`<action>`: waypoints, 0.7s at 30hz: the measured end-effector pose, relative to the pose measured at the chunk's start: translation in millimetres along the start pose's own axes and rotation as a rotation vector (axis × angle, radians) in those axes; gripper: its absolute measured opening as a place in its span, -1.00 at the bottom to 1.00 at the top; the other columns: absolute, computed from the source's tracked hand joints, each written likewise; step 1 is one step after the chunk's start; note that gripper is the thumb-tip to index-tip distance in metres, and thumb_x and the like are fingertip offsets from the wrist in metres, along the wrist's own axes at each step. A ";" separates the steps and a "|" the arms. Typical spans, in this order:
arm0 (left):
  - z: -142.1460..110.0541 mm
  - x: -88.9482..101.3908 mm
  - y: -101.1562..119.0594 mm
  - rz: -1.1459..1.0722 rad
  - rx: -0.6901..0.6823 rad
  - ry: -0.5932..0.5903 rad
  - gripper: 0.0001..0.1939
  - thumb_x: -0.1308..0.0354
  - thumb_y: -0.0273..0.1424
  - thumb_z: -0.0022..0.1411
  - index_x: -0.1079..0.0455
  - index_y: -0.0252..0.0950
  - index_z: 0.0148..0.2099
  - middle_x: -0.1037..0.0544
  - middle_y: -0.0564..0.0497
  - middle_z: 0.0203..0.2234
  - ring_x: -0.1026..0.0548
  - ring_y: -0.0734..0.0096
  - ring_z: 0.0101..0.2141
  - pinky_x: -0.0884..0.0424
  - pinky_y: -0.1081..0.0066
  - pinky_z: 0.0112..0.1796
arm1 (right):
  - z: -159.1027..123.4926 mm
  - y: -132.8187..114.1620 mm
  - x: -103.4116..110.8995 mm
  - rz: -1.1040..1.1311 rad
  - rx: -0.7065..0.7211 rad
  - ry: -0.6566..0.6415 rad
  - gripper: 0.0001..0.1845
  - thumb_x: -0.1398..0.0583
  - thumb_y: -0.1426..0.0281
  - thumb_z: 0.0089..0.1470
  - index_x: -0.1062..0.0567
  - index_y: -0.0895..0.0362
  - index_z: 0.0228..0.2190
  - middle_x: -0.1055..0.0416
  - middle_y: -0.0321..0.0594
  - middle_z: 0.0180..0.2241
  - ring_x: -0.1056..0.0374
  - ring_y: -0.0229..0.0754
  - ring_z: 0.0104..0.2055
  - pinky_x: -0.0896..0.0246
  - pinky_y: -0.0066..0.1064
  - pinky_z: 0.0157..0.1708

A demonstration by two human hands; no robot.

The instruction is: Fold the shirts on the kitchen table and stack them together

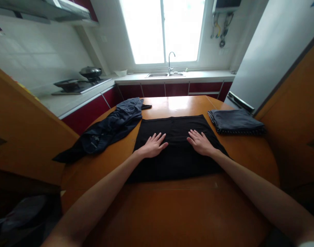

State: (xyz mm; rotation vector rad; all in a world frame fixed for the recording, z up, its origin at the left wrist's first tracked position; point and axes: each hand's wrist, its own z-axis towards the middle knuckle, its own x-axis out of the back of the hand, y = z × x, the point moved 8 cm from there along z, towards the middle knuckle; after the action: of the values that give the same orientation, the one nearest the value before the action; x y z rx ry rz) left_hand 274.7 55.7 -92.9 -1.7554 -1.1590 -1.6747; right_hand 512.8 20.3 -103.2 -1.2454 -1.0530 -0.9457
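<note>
A piece of black cloth [176, 163], probably a garment, is spread flat on the wooden table [169, 209] in front of me. My left hand [153, 145] rests palm down on its left part, fingers spread and pointing away from me. On the right part lies my right hand [200, 142], also flat with its fingers apart. Neither hand grips anything. The cloth's far edge runs almost straight across, and its sides flare out toward me. What kind of garment it is cannot be made out.
Crumpled dark blue clothing [115, 123] lies along the table's left side, one end over the edge. Folded dark clothes [235, 121] are stacked at the right. Beyond stand a counter with a sink [158, 74], a stove with pans [91, 72], and a fridge [262, 51].
</note>
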 end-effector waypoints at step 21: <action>-51.0 8.8 -108.8 0.025 0.301 0.232 -0.24 0.33 -0.01 0.45 0.09 -0.38 0.49 0.05 -0.18 0.44 0.09 0.08 0.41 0.07 -0.06 0.32 | -18.9 77.5 7.5 -0.027 -0.181 0.126 -0.30 0.13 0.14 0.34 -0.13 0.25 0.36 0.08 0.02 0.43 0.18 0.01 0.46 0.24 0.04 0.38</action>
State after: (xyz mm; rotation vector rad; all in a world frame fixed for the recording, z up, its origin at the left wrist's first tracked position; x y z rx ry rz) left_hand 156.3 76.9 -100.6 -1.3495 -1.2037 -1.5474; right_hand 591.1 9.2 -116.6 -1.3036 -0.9030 -1.1454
